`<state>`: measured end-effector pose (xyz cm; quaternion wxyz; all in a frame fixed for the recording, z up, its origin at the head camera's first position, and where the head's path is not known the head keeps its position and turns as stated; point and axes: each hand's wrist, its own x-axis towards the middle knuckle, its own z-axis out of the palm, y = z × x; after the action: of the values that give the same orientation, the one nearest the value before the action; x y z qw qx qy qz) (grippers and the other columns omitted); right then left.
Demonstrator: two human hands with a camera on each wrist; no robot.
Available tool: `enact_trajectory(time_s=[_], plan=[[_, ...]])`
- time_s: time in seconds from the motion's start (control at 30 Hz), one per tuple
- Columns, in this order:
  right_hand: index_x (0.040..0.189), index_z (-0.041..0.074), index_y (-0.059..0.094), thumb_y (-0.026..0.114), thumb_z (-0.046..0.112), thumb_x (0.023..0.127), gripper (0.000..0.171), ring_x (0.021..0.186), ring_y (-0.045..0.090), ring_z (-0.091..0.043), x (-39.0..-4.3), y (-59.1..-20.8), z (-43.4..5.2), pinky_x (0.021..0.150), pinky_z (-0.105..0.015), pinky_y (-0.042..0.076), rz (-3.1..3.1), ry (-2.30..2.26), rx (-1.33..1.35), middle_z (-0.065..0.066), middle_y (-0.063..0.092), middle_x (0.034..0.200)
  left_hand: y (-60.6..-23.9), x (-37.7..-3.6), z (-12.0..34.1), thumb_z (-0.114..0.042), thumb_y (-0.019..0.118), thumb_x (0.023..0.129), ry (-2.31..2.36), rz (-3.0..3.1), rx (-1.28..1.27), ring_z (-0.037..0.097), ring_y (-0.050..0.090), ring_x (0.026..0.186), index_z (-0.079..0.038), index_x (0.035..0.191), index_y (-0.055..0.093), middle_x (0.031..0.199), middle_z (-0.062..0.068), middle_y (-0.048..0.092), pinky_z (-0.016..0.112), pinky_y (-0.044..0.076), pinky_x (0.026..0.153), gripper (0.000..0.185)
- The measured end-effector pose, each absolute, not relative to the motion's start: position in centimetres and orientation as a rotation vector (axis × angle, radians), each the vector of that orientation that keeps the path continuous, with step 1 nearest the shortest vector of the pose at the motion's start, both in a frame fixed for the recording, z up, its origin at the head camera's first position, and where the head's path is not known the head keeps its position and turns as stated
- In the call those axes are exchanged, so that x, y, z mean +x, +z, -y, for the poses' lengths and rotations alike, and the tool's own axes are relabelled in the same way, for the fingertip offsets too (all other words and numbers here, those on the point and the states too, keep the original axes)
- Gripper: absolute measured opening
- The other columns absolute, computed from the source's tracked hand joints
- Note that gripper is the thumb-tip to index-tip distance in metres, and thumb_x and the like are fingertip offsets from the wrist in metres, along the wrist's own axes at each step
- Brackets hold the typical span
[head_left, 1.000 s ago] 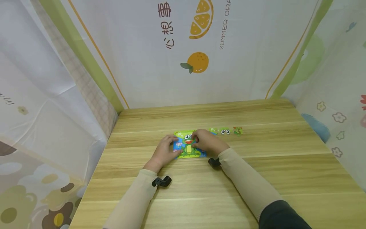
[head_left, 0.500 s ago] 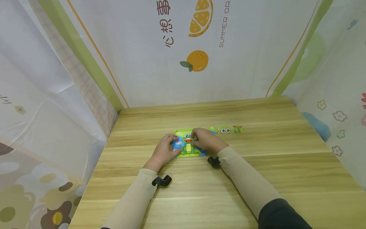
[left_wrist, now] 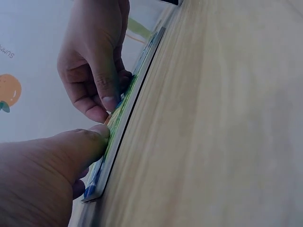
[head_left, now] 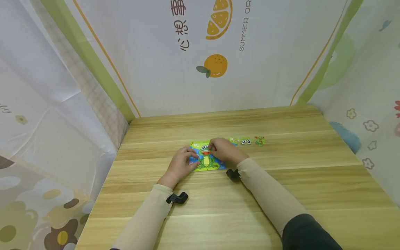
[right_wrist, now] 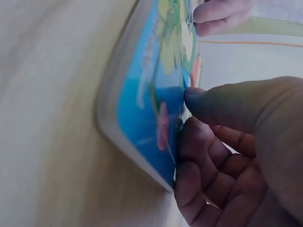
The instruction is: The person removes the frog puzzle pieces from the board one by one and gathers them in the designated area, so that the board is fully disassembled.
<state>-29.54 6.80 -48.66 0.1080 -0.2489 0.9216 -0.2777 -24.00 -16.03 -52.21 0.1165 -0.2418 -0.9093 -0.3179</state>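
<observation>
A frog jigsaw puzzle (head_left: 206,161), blue and green on a thin flat board, lies on the wooden table between both hands. My left hand (head_left: 179,164) rests at its left side, thumb at the lower part and fingers reaching over the picture. From the right, my right hand (head_left: 225,151) bends over the frog's face. Its thumb (right_wrist: 203,101) and curled forefinger pinch a small puzzle piece (right_wrist: 186,80) with a blue edge, mostly hidden by the fingers. In the left wrist view the left thumb (left_wrist: 94,136) presses on the puzzle close to the right fingertips.
Loose puzzle pieces lie in a row behind the right hand: one with frog eyes (head_left: 246,142), one with red and green print (head_left: 259,141), and a green one (head_left: 232,140) partly beside the board. A printed white curtain (head_left: 265,76) hangs behind the table.
The left fingers have moved rightward from the puzzle's left edge onto the picture. The right hand stays over the frog's face, shifted only slightly.
</observation>
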Motion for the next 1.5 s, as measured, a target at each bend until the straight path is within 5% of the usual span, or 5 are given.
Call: enact_trajectory(time_s=[0.33, 1.17, 1.5], plan=[[0.097, 0.013, 0.065, 0.067, 0.020, 0.092, 0.009, 0.071, 0.058, -0.011, -29.8, -48.3, -6.4, 0.063, -0.023, 0.051, -2.733, -0.766, -0.728, 0.005, 0.062, 0.087, -52.1, -23.8, 15.8, -0.022, 0.081, 0.080, -0.934, 2.629, -0.753, 0.010, 0.053, 0.097, -0.021, 0.084, 0.075, 0.096, -0.009, 0.060, 0.032, 0.044, 0.089, 0.006], [0.090, 0.011, 0.063, 0.064, 0.017, 0.093, 0.007, 0.056, 0.058, -0.014, -29.5, -48.3, -7.2, 0.055, -0.026, 0.051, -2.688, -0.886, -0.708, 0.000, 0.061, 0.077, -51.9, -23.4, 15.6, -0.019, 0.077, 0.084, -0.968, 2.670, -0.779, 0.010, 0.050, 0.097, -0.022, 0.088, 0.078, 0.098, -0.008, 0.060, 0.033, 0.044, 0.083, 0.005], [0.094, 0.014, 0.066, 0.066, 0.020, 0.092, 0.007, 0.072, 0.056, -0.012, -29.7, -48.7, -8.6, 0.065, -0.025, 0.050, -2.759, -0.885, -0.782, 0.005, 0.061, 0.081, -51.8, -23.3, 15.7, -0.020, 0.076, 0.085, -0.975, 2.711, -0.752, 0.008, 0.048, 0.099, -0.022, 0.088, 0.078, 0.099, -0.011, 0.058, 0.030, 0.045, 0.081, 0.004]])
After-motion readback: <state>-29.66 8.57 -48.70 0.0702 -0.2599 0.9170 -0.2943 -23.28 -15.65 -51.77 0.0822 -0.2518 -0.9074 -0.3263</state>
